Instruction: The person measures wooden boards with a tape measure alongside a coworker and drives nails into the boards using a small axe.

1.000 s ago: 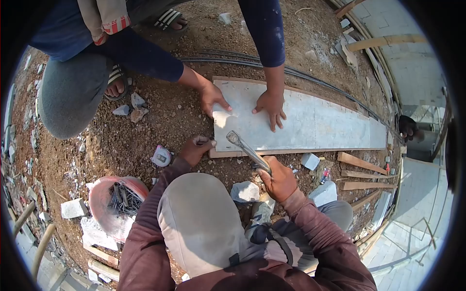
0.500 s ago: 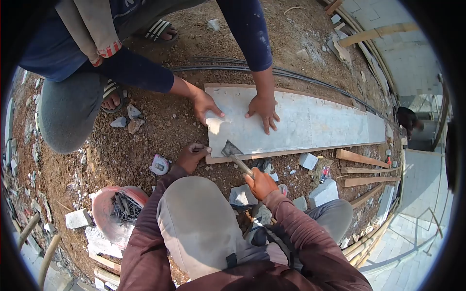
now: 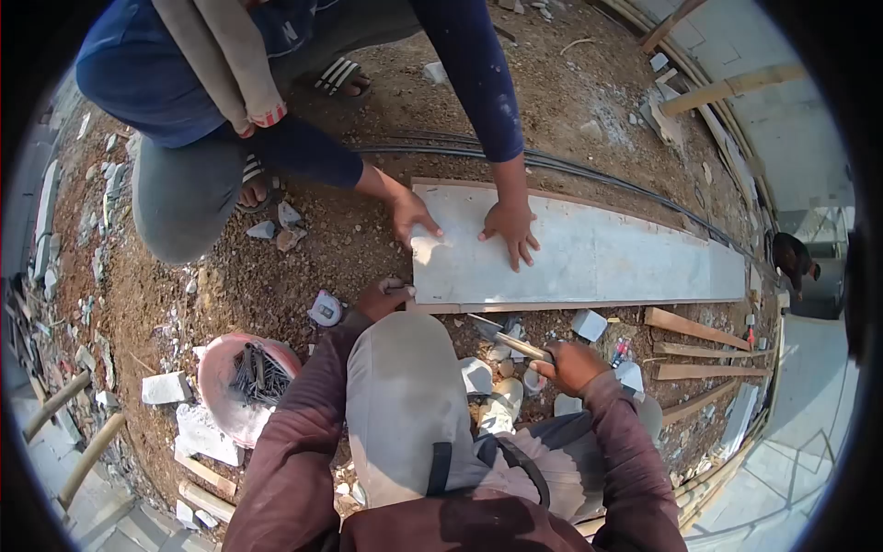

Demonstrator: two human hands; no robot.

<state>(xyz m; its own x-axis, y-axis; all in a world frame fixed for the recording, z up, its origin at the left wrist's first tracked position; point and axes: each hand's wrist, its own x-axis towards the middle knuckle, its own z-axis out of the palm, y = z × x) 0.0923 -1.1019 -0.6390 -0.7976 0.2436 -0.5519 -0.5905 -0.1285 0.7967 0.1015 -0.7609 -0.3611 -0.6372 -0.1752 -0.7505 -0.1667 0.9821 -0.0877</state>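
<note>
A long pale sheet-faced board [image 3: 570,248] with wooden edging lies on the dirt. At its near left corner my left hand [image 3: 384,299] is closed, thumb and finger pinched against the edge; whatever lies between them is too small to make out. My right hand [image 3: 578,370] grips the wooden handle of a hatchet [image 3: 521,346]. Its metal head is off the board, just below the near edge, and seen nearly edge-on. Across from me, a co-worker's one hand [image 3: 416,217] holds the left end while the other hand [image 3: 511,235] presses flat on top.
Left of my knee stands a pinkish bucket [image 3: 213,377] with nails inside. A tape measure [image 3: 326,309] lies beside my left forearm. Wood strips [image 3: 696,327], white block pieces [image 3: 589,325] and long dark rods [image 3: 570,164] are on the ground. Another person [image 3: 793,258] is at far right.
My right hand has drawn the hatchet off the board, down and to the right. My left hand stays at the corner, and the co-worker's hands stay on the board. The view has shifted slightly.
</note>
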